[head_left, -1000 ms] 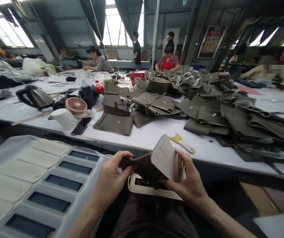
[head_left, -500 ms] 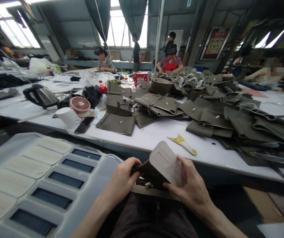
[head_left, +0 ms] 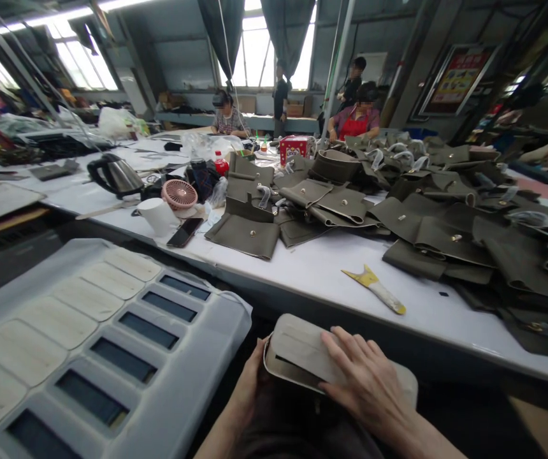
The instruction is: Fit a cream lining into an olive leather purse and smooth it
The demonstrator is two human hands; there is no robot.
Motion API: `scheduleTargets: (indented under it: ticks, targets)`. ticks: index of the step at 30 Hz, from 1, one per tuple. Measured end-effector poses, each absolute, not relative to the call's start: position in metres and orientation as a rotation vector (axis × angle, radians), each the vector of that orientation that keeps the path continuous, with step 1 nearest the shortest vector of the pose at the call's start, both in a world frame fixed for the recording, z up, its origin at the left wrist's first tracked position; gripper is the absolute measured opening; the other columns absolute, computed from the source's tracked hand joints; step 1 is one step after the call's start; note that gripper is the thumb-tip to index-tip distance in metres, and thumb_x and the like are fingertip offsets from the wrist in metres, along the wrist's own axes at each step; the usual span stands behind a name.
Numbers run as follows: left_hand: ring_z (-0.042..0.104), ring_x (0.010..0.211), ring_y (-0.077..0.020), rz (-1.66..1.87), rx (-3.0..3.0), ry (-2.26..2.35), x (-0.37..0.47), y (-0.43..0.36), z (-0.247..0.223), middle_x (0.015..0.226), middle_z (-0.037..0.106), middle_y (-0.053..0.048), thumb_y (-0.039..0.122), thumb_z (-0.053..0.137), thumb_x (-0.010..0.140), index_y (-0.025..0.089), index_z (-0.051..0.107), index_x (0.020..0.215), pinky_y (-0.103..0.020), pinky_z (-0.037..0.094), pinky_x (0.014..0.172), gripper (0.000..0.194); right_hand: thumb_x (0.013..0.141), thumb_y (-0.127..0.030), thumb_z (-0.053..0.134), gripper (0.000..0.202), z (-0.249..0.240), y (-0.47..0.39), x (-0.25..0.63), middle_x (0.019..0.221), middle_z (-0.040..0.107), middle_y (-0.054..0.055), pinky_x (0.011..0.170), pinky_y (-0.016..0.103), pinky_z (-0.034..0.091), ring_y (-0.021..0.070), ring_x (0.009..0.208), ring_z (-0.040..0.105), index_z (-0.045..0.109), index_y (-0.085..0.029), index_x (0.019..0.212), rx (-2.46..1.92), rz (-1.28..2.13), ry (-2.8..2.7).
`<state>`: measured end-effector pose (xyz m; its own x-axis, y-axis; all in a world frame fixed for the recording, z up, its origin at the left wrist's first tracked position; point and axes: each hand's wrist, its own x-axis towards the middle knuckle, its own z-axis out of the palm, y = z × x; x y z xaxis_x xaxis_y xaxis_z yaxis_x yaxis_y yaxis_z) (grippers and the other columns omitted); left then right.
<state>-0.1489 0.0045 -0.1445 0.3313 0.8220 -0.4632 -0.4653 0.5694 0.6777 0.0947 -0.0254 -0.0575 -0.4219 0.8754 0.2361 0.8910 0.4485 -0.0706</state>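
Observation:
A leather bag piece with a pale rounded panel (head_left: 297, 338) lies across my lap, below the table's front edge. My left hand (head_left: 251, 376) grips its left end, with the fingers partly hidden behind it. Over the panel's middle rests my right hand (head_left: 362, 376), its fingers spread on the pale surface and the thumb near the lower edge. A narrow dark gap shows between the panel and the part under it. The underside of the piece is hidden.
Dark olive bag pieces (head_left: 250, 234) are heaped on the white table (head_left: 302, 280), with a yellow scraper (head_left: 374, 288), phone (head_left: 185, 233), mug (head_left: 158, 215), pink fan (head_left: 179, 194) and kettle (head_left: 120, 175) nearby. Pale panels (head_left: 83, 298) lie at left. Several people are behind.
The pale panel has come down flat over the piece. My right hand has moved from its edge onto its top, and my left hand has shifted to the left end. The view has turned left.

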Motion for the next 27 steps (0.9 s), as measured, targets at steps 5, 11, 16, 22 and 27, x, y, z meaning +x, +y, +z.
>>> scheduleTargets:
  ticks: [5,11,16,22,27]
  targets:
    - [0.053,0.127,-0.0372,0.787,0.197,0.556,-0.136,0.002,-0.15,0.13,0.063,-0.017,0.071,0.044,0.086,0.013,0.048,0.141,-0.051,0.034,0.112,0.08,0.071,-0.032,0.079,0.08,-0.053,-0.017,0.106,0.153,0.04,0.011,0.096,0.052,0.049,0.0343,0.119,0.056,0.044,-0.032,0.143,-1.502,0.355,-2.57]
    - [0.051,0.128,-0.04,0.766,0.077,0.517,-0.134,0.001,-0.151,0.128,0.064,-0.018,0.072,0.046,0.085,0.011,0.051,0.139,-0.054,0.031,0.113,0.082,0.081,-0.058,0.067,0.074,-0.05,-0.017,0.107,0.146,0.051,0.008,0.1,0.056,0.049,0.0368,0.126,0.051,0.043,-0.03,0.146,-1.418,0.485,-2.727]
    - [0.053,0.127,-0.0364,0.91,0.149,0.641,-0.13,0.003,-0.152,0.129,0.064,-0.014,0.066,0.049,0.088,0.015,0.051,0.14,-0.049,0.031,0.114,0.073,0.096,-0.056,0.044,0.058,-0.059,-0.014,0.098,0.147,0.05,0.006,0.099,0.055,0.051,0.0353,0.127,0.05,0.043,-0.027,0.146,-1.471,0.379,-2.736]
    - [0.053,0.127,-0.0351,0.985,0.184,0.679,-0.13,0.005,-0.157,0.132,0.062,-0.013,0.064,0.05,0.088,0.019,0.047,0.143,-0.05,0.033,0.113,0.071,0.094,-0.037,0.054,0.05,-0.07,-0.004,0.095,0.146,0.051,0.003,0.102,0.055,0.043,0.0352,0.13,0.041,0.046,-0.028,0.143,-1.556,0.347,-2.595]
    - [0.052,0.128,-0.0324,1.016,0.198,0.72,-0.132,0.004,-0.157,0.132,0.063,-0.01,0.062,0.049,0.09,0.021,0.049,0.142,-0.047,0.034,0.113,0.066,0.089,-0.034,0.063,0.023,-0.046,0.013,0.086,0.119,0.065,0.002,0.092,0.046,0.04,0.0265,0.109,0.05,0.064,-0.029,0.112,-1.513,0.631,-2.441]
